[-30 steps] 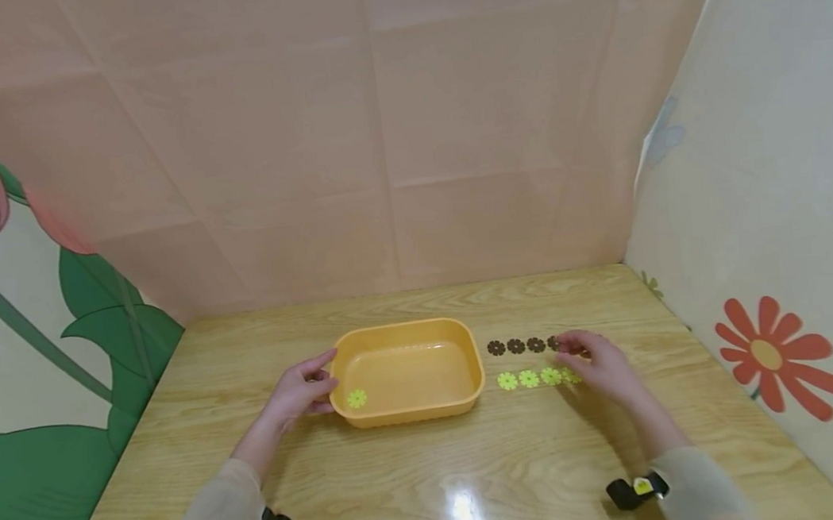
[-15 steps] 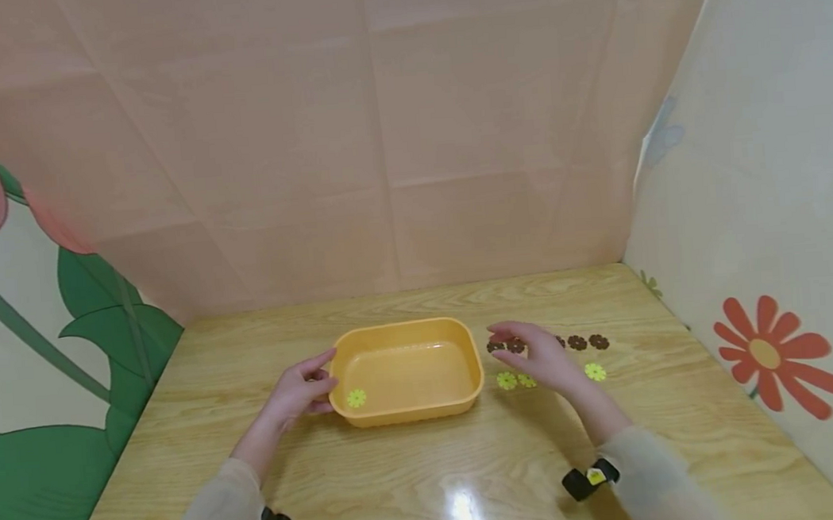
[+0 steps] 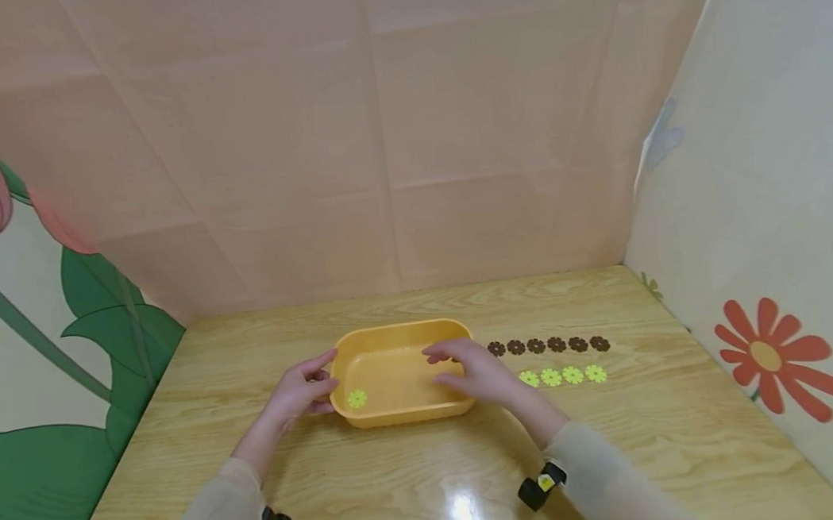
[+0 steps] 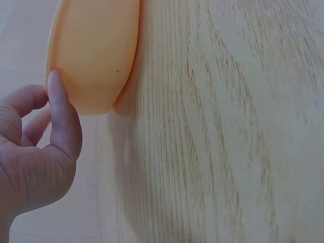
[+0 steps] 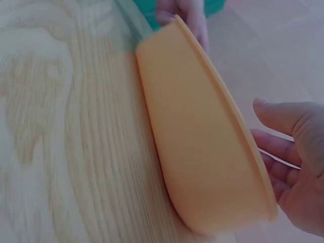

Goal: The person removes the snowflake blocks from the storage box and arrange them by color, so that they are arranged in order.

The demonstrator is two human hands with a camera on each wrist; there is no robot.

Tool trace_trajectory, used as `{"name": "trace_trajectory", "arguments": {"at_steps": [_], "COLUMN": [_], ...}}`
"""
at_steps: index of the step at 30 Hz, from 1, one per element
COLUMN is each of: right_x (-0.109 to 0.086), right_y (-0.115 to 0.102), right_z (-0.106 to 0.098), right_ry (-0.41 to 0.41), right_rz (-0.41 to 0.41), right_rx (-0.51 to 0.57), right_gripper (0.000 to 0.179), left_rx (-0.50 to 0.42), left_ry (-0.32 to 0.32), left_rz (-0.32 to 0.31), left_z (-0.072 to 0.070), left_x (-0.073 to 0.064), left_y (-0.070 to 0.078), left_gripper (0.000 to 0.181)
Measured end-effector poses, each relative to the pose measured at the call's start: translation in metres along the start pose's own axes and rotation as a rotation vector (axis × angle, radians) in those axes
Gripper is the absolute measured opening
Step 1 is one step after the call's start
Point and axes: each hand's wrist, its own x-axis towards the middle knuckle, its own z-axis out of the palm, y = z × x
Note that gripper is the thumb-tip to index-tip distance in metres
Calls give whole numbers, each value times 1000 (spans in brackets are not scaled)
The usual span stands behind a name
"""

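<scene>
A shallow orange plastic tray (image 3: 412, 414) stands on the table. My left hand (image 3: 303, 388) holds its left end, thumb and fingertips at the rim; the left wrist view shows the thumb against the outer wall. One yellow-green flower-shaped piece (image 3: 356, 399) lies inside, near the front left corner. My right hand (image 3: 475, 370) hovers over the tray's right end, thumb and fingers apart, with nothing seen between them. To the right lie a row of several dark brown flower-shaped pieces (image 3: 535, 346) and, nearer me, a row of yellow-green ones (image 3: 551, 377), partly hidden by my right arm.
The wood-grain table (image 3: 394, 476) ends at a pink cloth backdrop (image 3: 383, 174). A pale panel printed with a red flower (image 3: 766, 354) borders the right side, and one with green leaves (image 3: 127, 321) the left. Black wrist cameras (image 3: 542, 484) hang at both cuffs.
My right hand has swept left from the flower rows to above the tray's right end, uncovering the brown row. My left hand and the tray have stayed put.
</scene>
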Motion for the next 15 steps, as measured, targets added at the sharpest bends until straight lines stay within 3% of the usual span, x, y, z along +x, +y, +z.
{"name": "trace_trajectory", "arguments": {"at_steps": [6, 15], "right_x": [20, 46], "right_y": [-12, -27], "right_z": [19, 46], "right_ry": [-93, -222], "right_rz": [-47, 17], "right_rx": [-58, -41], "right_gripper": [41, 41], "left_rx": [-13, -19], "left_ry": [-1, -9], "left_rz": [9, 11], "left_z": [0, -1], "left_x": [0, 2], "left_y": [0, -2], "left_gripper": [60, 60]}}
